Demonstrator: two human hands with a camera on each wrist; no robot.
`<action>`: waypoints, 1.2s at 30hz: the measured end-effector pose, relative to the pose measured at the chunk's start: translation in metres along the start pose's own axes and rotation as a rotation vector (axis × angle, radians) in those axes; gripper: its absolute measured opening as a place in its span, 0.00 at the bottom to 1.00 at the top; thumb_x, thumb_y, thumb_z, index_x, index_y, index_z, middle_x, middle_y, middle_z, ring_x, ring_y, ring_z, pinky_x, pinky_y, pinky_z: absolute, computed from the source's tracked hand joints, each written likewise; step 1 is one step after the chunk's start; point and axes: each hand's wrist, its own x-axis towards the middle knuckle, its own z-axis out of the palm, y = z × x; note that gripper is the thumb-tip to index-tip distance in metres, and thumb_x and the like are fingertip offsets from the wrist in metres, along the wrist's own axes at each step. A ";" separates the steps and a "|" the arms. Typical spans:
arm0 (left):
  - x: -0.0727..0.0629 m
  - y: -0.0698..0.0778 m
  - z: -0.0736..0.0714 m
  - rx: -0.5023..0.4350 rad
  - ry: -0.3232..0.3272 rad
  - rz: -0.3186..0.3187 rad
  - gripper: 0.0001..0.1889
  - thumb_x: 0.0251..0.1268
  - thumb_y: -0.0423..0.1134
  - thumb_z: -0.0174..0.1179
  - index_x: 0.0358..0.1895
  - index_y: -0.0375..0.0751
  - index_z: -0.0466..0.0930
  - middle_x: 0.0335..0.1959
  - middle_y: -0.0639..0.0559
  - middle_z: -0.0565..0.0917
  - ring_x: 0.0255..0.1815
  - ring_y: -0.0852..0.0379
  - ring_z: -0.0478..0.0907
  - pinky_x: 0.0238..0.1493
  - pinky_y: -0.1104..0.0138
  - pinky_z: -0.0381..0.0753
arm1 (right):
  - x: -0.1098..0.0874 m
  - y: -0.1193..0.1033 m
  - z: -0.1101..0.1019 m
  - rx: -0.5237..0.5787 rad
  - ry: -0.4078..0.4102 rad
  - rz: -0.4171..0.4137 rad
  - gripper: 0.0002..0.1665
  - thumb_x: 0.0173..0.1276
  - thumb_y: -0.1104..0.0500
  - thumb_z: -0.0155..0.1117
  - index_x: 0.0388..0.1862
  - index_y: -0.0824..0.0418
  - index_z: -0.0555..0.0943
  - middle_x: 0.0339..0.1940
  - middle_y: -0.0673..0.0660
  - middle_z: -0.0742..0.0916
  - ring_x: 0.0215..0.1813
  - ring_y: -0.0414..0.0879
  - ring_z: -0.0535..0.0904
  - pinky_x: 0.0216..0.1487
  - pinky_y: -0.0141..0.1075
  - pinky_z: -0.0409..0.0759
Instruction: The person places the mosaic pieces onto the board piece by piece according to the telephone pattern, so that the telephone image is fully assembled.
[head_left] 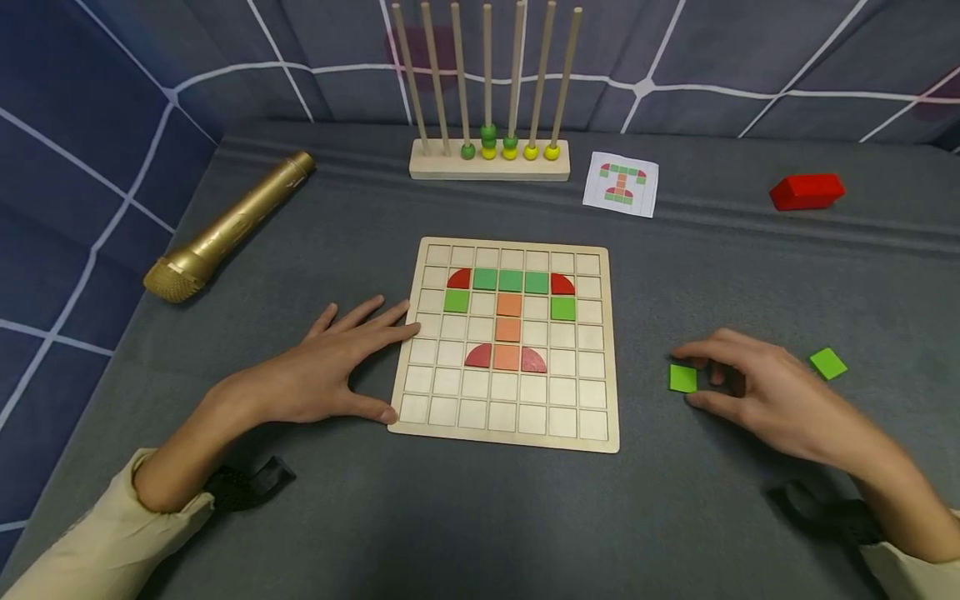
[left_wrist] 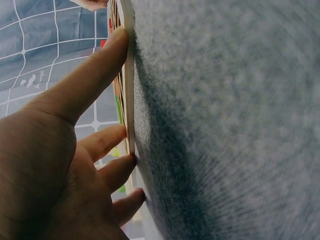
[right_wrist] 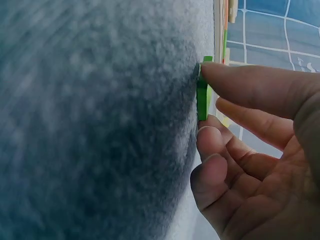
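Observation:
A wooden grid board point(head_left: 510, 442) lies on the grey table. On it sit three orange squares point(head_left: 507, 330) in a column, a row of three darker green squares point(head_left: 511, 281), two light green squares point(head_left: 457, 301) and several red quarter-round pieces point(head_left: 477, 356). My left hand point(head_left: 326, 367) is spread at the board's left side, thumb and fingertips touching its edge point(left_wrist: 131, 90). To the right of the board, my right hand point(head_left: 765, 392) pinches a light green square tile point(head_left: 682, 378) between thumb and fingers, close over the table. Another light green tile point(head_left: 828, 363) lies beyond that hand.
Behind the board stands a wooden base point(head_left: 489, 169) with upright rods and green and yellow beads. A printed pattern card point(head_left: 621, 185) lies beside it. A red block point(head_left: 807, 192) is at the back right, and a gold microphone point(head_left: 228, 227) at the left.

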 end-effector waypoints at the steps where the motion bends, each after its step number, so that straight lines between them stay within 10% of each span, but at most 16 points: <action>1: 0.000 0.000 0.000 0.000 0.000 0.000 0.52 0.50 0.65 0.70 0.79 0.57 0.55 0.81 0.56 0.44 0.80 0.47 0.32 0.67 0.33 0.30 | 0.001 -0.001 0.000 -0.008 0.003 -0.005 0.29 0.50 0.68 0.79 0.51 0.53 0.83 0.34 0.40 0.78 0.35 0.33 0.70 0.32 0.26 0.67; 11: 0.000 0.000 0.000 -0.002 -0.002 0.004 0.53 0.50 0.65 0.69 0.79 0.56 0.54 0.81 0.55 0.44 0.80 0.46 0.32 0.68 0.34 0.29 | 0.012 -0.014 0.001 -0.026 0.017 -0.009 0.26 0.50 0.66 0.80 0.50 0.54 0.83 0.32 0.42 0.79 0.29 0.33 0.70 0.28 0.26 0.66; 22: 0.000 0.000 0.000 0.003 -0.004 -0.004 0.54 0.49 0.66 0.70 0.79 0.57 0.53 0.81 0.56 0.43 0.80 0.46 0.32 0.67 0.33 0.29 | 0.062 -0.078 0.031 0.154 0.053 -0.101 0.22 0.53 0.67 0.78 0.48 0.60 0.84 0.33 0.46 0.82 0.28 0.36 0.71 0.28 0.31 0.70; 36: -0.001 -0.002 0.001 0.015 0.013 0.003 0.53 0.49 0.67 0.69 0.79 0.57 0.55 0.81 0.55 0.45 0.80 0.45 0.34 0.68 0.33 0.31 | 0.108 -0.139 0.078 0.120 -0.132 -0.109 0.15 0.58 0.62 0.75 0.45 0.55 0.83 0.36 0.45 0.83 0.37 0.40 0.77 0.39 0.37 0.76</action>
